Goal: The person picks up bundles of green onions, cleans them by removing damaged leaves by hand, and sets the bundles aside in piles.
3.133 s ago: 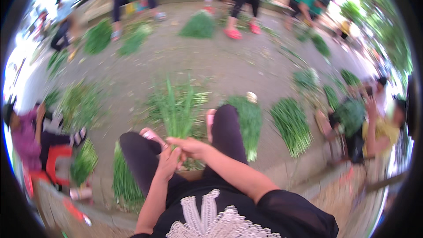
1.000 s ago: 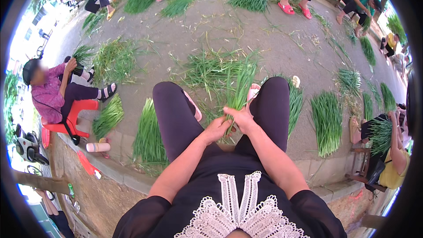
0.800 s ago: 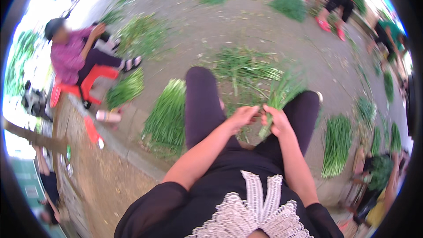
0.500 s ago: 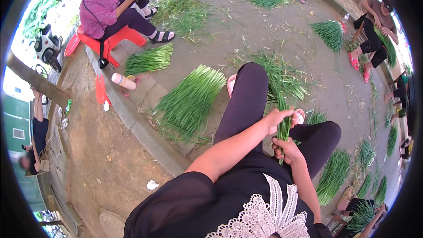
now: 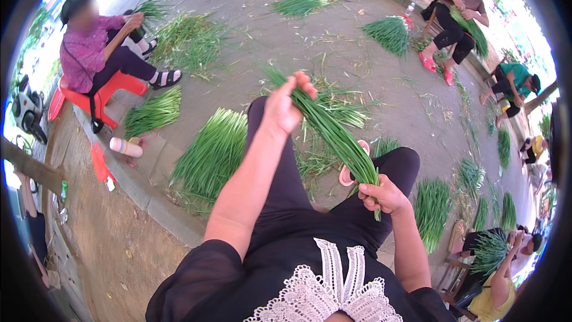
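Note:
A long bunch of green chives [image 5: 339, 134] slants across in front of me, over my legs. My right hand [image 5: 386, 195] is closed round its near right end, with the cut ends poking out below the fist. Toward the far left end, my left hand [image 5: 285, 107] is closed about the leaves, and a few tips stick out past its thumb. Just beyond my knees, loose chives [image 5: 336, 104] lie scattered on the pavement. A large neat pile of chives [image 5: 214, 154] rests beside my left leg.
At the far left a person [image 5: 98, 42] sits on a red plastic stool [image 5: 101, 96], handling stalks. Beside the kerb [image 5: 155, 206] lies a pink-and-white bottle [image 5: 126, 146]. Another person [image 5: 456, 12] sits far right. More chives [image 5: 432, 211] lie to my right.
My left hand has moved up and to the left along the chives, away from my right hand. The bunch has swung from near upright to a slant. My view has shifted right.

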### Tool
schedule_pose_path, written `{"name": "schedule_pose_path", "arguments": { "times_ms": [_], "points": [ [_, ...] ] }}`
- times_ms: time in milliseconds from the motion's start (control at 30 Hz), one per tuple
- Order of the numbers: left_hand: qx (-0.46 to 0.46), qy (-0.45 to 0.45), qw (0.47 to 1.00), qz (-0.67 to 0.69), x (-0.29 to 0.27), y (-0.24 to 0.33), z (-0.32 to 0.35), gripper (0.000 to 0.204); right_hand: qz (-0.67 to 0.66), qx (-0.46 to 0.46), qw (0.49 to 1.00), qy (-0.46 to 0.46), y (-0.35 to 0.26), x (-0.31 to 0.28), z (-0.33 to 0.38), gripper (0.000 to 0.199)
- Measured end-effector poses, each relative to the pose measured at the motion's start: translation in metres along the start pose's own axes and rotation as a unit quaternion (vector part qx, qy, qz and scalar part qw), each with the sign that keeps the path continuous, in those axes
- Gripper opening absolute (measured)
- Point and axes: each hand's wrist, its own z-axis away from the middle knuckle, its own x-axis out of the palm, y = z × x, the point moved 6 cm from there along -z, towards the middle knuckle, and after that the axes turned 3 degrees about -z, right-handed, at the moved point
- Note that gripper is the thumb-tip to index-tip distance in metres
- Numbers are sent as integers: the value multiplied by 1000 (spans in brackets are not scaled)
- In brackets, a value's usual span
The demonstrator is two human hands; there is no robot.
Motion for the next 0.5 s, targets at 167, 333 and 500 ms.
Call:
{"name": "schedule_pose_path", "arguments": {
  "times_ms": [167,333,500],
  "points": [
    [78,209,963,-149,-64,54,-30,33,-102,-28,994,40,7,-25,12,17],
    [285,173,720,-609,-10,-6,24,36,-154,-69,981,94,21,-45,-18,14],
    [-292,-87,880,-365,-41,-133,96,38,-153,-56,986,22,14,1,-56,13]
  ]
}}
